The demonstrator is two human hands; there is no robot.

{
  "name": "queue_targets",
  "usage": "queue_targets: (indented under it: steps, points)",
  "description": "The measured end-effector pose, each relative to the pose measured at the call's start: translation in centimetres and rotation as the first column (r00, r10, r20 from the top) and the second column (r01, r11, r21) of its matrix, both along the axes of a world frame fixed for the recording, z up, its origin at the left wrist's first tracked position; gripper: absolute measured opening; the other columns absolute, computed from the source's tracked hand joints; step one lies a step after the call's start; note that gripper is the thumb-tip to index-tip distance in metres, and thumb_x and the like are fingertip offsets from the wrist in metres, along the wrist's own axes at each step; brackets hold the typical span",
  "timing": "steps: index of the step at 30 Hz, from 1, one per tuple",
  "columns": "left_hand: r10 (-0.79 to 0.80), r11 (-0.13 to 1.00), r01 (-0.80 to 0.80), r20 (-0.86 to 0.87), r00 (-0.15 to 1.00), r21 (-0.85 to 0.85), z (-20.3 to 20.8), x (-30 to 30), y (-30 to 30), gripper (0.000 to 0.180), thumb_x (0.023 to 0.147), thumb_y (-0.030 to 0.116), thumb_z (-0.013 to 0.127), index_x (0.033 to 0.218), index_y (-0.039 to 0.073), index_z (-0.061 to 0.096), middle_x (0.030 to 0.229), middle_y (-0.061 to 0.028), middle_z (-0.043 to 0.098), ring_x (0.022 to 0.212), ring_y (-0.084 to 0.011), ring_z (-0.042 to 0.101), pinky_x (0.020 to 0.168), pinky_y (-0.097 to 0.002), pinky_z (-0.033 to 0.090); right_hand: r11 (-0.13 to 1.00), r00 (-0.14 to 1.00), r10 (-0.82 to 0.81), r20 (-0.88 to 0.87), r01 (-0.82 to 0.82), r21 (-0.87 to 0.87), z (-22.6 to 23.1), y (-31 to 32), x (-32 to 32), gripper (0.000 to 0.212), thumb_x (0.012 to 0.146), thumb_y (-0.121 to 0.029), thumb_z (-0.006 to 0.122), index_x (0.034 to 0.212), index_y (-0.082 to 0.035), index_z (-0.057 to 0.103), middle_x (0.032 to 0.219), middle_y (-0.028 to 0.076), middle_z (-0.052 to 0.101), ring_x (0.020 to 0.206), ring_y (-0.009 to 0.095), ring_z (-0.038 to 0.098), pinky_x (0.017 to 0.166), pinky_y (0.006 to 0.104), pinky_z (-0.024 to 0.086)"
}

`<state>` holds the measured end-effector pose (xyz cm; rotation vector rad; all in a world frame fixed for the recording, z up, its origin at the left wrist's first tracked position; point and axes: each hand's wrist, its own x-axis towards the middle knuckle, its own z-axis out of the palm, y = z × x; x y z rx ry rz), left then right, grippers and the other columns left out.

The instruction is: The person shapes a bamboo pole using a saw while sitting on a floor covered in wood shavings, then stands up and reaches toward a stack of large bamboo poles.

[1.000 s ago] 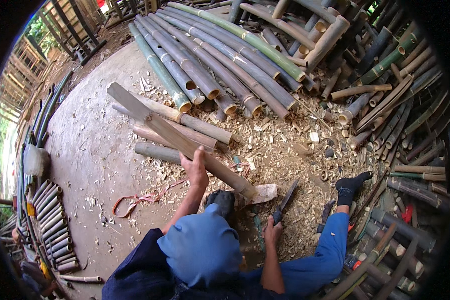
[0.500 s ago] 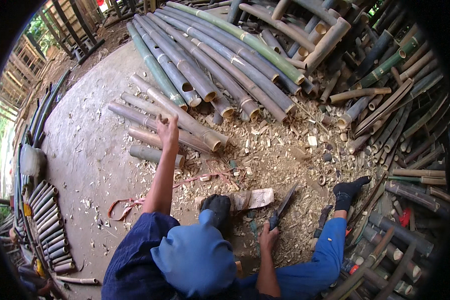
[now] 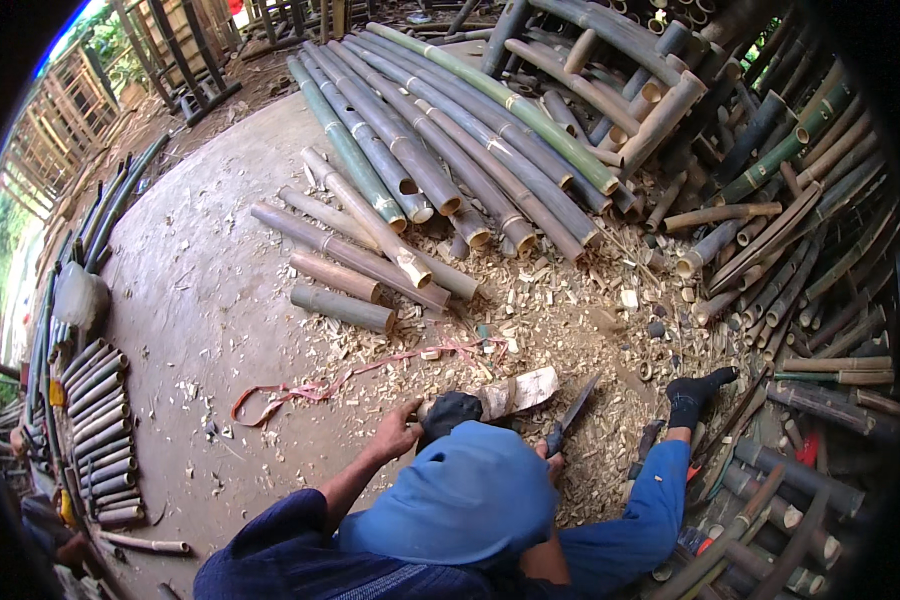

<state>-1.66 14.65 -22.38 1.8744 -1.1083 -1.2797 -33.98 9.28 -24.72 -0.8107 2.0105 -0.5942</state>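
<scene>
Grey, likely stiff and light, the knife (image 3: 575, 406) is right of the wooden block (image 3: 520, 393), its handle (image 3: 555, 440), probably the safest hold, clasped in the right hand (image 3: 552, 462), though whether the left hand's (image 3: 397, 433) fingers grip the block is unclear.

The left forearm (image 3: 358, 480) extends from the near left toward far right. The left hand (image 3: 398, 432), fingers bent, is positioned just beside the left foot (image 3: 452, 414). The right forearm (image 3: 546, 562) enters from the near edge, partly hidden by the capped head (image 3: 450, 490). The right hand (image 3: 550, 462) is closed in a grip, partly covered. The 2 hands are apart. The right leg (image 3: 625, 500) extends far and right, foot pointing right.
</scene>
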Motion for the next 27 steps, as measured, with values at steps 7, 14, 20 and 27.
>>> queue_targets:
  steps: [7, 14, 20, 27]
  points:
    - [0.215, 0.975, -0.177, 0.371, 0.903, -0.134, 1.8, 3.2, -5.5, 0.031, 0.082, 0.018, 0.068, 0.105, -0.001, 0.071, 0.093, -0.0197, 0.073, 0.085, -0.0336, 0.072, 0.08, -0.0428, 0.057, 0.998, 0.997, 0.064, 0.033, -0.065, 0.017, 1.5, -0.4, -1.2, 0.045, 0.101, -0.038, 0.058, 0.116, 0.003, 0.047, 0.063, 0.007, 0.056, 0.047, 0.019, 0.055, 0.04, 0.0341, 0.042]
    - [0.607, 0.775, -0.624, -0.155, 0.78, -0.101, 4.3, 10.9, -19.3, 0.023, 0.089, 0.005, 0.063, 0.109, -0.006, 0.064, 0.083, -0.0127, 0.069, 0.054, -0.0155, 0.065, 0.041, -0.026, 0.049, 0.999, 0.999, 0.031, 0.015, -0.031, 0.042, 2.0, 0.0, -0.3, 0.048, 0.099, -0.043, 0.059, 0.101, 0.005, 0.059, 0.064, 0.011, 0.064, 0.052, 0.022, 0.064, 0.051, 0.0374, 0.05]
    - [0.555, 0.727, -0.642, -0.344, 0.758, -0.242, 2.5, 9.2, -25.5, 0.027, 0.089, 0.003, 0.055, 0.112, 0.001, 0.069, 0.094, -0.0127, 0.072, 0.063, -0.013, 0.066, 0.047, -0.0256, 0.05, 0.999, 1.0, 0.008, -0.008, -0.008, 0.042, 1.8, -0.3, -0.4, 0.047, 0.099, -0.044, 0.056, 0.106, 0.003, 0.058, 0.065, 0.01, 0.065, 0.054, 0.021, 0.063, 0.054, 0.0379, 0.049]
    - [0.445, 0.868, -0.474, 0.659, 0.607, -0.149, -0.2, 7.0, -25.2, 0.088, 0.086, 0.037, 0.072, 0.154, 0.009, 0.025, 0.106, -0.0252, 0.068, 0.092, -0.039, 0.068, 0.086, -0.0482, 0.054, 0.972, 0.997, 0.073, -0.02, -0.067, 0.224, 4.5, -1.6, -0.1, 0.048, 0.097, -0.043, 0.061, 0.111, 0.002, 0.056, 0.075, 0.014, 0.065, 0.06, 0.025, 0.064, 0.055, 0.0413, 0.05]
